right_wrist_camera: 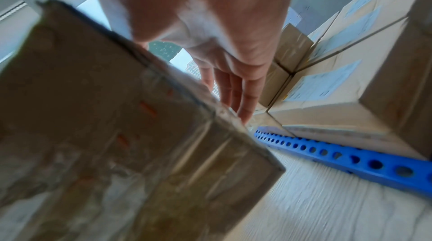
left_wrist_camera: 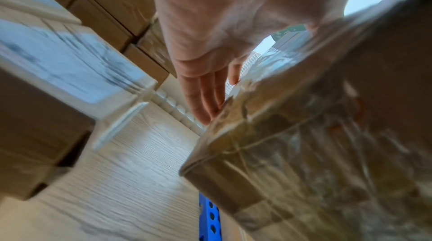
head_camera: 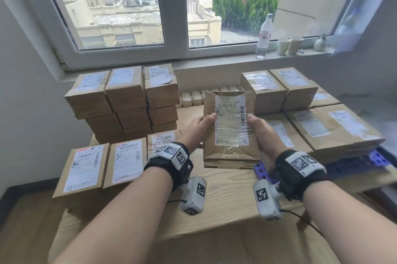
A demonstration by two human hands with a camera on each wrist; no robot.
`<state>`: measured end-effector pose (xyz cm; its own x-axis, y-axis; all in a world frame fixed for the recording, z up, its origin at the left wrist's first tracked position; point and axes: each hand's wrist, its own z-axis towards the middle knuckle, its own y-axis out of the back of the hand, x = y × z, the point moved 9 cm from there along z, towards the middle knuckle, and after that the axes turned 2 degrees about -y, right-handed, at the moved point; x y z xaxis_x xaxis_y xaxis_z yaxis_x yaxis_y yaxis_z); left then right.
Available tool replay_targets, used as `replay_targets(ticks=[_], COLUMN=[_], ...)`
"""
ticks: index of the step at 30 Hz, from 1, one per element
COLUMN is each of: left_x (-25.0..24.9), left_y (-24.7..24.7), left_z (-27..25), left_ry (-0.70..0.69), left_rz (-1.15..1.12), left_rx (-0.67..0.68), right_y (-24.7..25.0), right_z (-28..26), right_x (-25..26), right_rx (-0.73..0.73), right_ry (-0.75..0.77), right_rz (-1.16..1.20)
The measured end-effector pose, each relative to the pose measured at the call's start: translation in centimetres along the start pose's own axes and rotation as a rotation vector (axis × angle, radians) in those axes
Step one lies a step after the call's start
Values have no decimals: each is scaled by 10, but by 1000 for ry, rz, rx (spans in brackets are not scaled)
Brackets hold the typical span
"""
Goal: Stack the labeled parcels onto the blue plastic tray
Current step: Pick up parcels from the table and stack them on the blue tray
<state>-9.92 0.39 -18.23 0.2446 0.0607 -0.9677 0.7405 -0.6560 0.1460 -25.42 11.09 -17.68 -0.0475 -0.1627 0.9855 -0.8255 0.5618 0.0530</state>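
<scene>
A flat brown parcel [head_camera: 229, 126] with a taped white label hangs tilted above the middle of the table. My left hand [head_camera: 203, 124] pinches its left edge, thumb on top, fingers underneath. My right hand [head_camera: 256, 125] pinches the right edge the same way. In the left wrist view my left hand [left_wrist_camera: 210, 50] lies along the parcel [left_wrist_camera: 304, 143]. In the right wrist view my right hand [right_wrist_camera: 229, 56] lies along the parcel [right_wrist_camera: 117, 124]. The blue plastic tray [head_camera: 376, 157] with round holes lies to the right, its corner [left_wrist_camera: 208, 217] just below the parcel. Flat labeled parcels [head_camera: 335, 128] cover the tray [right_wrist_camera: 350, 158].
Stacked brown boxes [head_camera: 124, 100] stand at the back left, more labeled parcels [head_camera: 103, 165] at the front left, two boxes [head_camera: 279, 89] at the back right. A row of small white bottles [head_camera: 193, 97] lines the wall. A water bottle [head_camera: 265, 36] and cups [head_camera: 289, 45] are on the sill.
</scene>
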Motion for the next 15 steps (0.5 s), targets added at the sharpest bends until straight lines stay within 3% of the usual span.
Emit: replay_targets(ticks=[9, 15], left_x=[-32, -57], left_y=[-120, -205], left_z=[37, 71], left_ry=[-17, -26], left_rz=[14, -68], left_rx=[112, 110], right_y=[117, 210], right_z=[11, 39], right_x=[6, -4], right_rx=[-64, -94], right_ry=[-8, -33], right_rz=[-67, -98])
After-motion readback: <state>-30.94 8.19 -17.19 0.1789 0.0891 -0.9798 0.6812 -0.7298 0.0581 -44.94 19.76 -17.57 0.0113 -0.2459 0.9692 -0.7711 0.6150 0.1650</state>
